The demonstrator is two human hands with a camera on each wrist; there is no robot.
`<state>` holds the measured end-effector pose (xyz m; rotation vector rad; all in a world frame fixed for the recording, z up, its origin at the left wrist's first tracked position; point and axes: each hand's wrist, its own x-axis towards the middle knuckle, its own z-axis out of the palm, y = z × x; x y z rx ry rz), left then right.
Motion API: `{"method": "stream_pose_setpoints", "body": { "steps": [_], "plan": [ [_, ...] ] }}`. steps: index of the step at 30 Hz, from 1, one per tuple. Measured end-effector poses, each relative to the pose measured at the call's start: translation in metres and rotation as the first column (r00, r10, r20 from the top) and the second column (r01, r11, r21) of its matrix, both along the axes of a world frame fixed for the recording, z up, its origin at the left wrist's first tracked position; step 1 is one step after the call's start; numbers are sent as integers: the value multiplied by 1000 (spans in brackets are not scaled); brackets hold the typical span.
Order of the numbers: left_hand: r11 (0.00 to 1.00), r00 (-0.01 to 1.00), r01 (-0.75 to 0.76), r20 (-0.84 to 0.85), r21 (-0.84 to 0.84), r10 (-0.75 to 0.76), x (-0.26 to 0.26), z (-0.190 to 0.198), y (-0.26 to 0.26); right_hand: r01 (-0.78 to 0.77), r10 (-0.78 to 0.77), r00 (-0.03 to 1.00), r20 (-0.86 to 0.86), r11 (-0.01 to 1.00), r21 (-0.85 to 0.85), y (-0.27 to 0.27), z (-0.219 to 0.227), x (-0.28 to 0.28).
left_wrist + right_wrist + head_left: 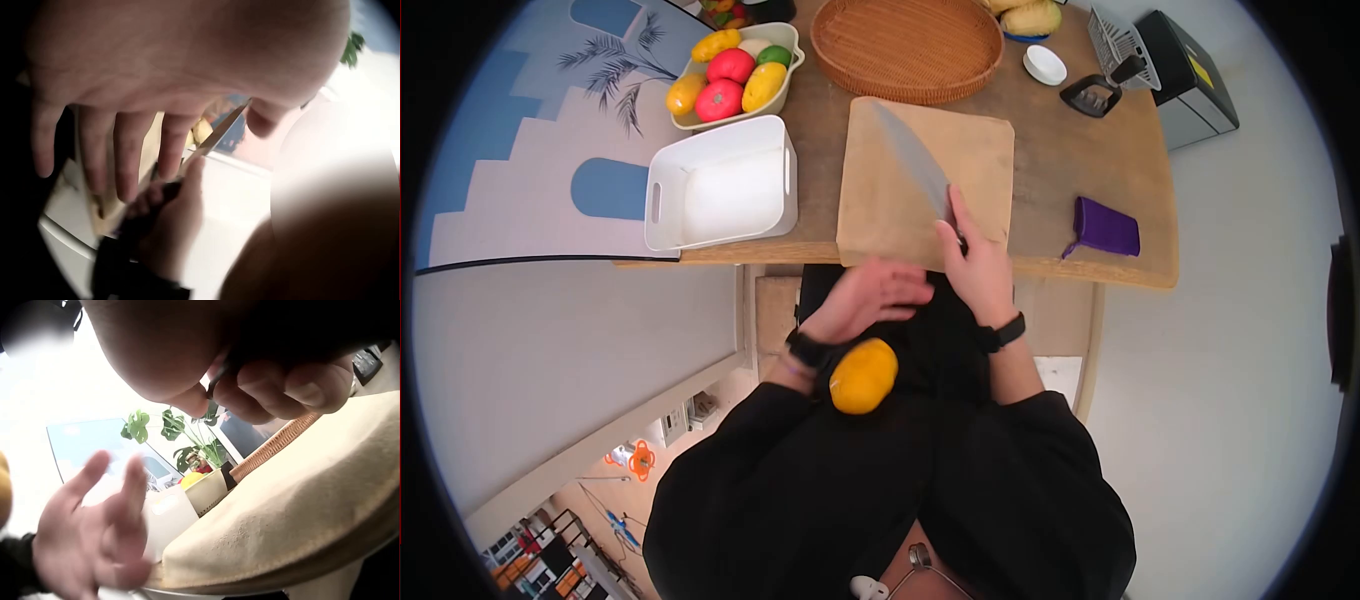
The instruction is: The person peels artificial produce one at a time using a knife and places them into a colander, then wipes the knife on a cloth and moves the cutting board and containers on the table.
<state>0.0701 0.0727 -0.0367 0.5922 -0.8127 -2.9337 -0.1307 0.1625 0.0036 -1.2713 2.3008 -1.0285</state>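
My right hand [980,270] grips the dark handle of a kitchen knife [918,160], its long blade slanting over the tan cutting board [880,200] toward the far left corner. In the left wrist view the knife's blade [225,130] points up and right. My left hand [870,298], blurred, is just off the board's near edge with fingers extended and nothing in them. In the left wrist view its fingers [127,156] hang straight and spread apart. A yellow rounded fruit [863,377] shows against the dark clothing beside my left wrist.
Left of the board stands a white bin [730,195]; behind it, a basket [793,85] holds red, yellow and green produce. A round wicker tray [905,50] lies beyond the board. To the right are a purple pouch [1105,228], a black-handled tool [1092,95] and a small white dish [1045,65].
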Motion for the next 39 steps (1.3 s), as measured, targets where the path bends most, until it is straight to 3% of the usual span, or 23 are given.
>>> {"method": "stream_pose_setpoints", "body": {
  "steps": [1,2,4,6,8,13,15,16,18,19,21,25,27,28,29,31,35,39],
  "plan": [
    [912,981,188,30,-364,-190,16,0,8,3,-3,1000,10,1000,15,13,-2,1],
    [662,928,341,124,-668,-353,28,1,16,0,0,1000,28,1000,14,24,-3,3],
    [866,935,302,-56,-400,-351,42,9,26,-3,3,999,40,1000,3,30,-7,0],
    [890,948,233,-115,-392,-298,44,33,38,-26,25,1000,14,999,26,37,-12,-2],
    [600,882,427,166,-677,-440,44,58,39,-43,42,999,21,998,42,38,-7,0],
    [566,910,323,85,-759,-405,45,41,46,-62,63,998,14,994,-85,32,-2,1],
    [645,965,263,191,-718,-181,41,32,47,-49,49,995,83,999,-5,34,2,2],
    [624,978,208,173,-753,-118,39,28,45,-43,43,995,86,999,-2,36,0,1],
    [829,985,74,170,-555,26,28,24,40,-48,62,987,149,994,-101,36,-5,-1],
    [868,986,-29,127,-496,106,22,19,37,-45,61,987,148,994,-103,36,-10,-2],
    [907,978,-192,1,-374,207,7,16,25,-56,105,984,147,951,-304,32,-18,-4],
    [917,931,-363,-101,-164,351,-32,7,-9,-43,110,983,149,918,-394,27,-9,-2],
    [939,929,-334,-194,-78,314,-48,1,-32,-82,102,967,234,992,-95,28,13,-1],
    [955,916,-297,-280,11,288,-52,-1,-40,-77,99,969,228,992,-103,26,13,0],
    [956,916,-292,-287,4,281,-59,6,-41,-135,152,982,108,980,-148,23,10,0],
    [854,854,-520,20,-19,520,-76,19,-39,-226,211,972,-104,960,-163,18,2,1],
    [917,914,-400,-77,-6,398,-87,-4,-52,-259,238,952,-193,962,-89,13,-12,2],
    [915,912,-404,-81,-6,402,-89,-23,-49,-282,273,933,-235,959,-8,10,-11,4]
  ]
}}
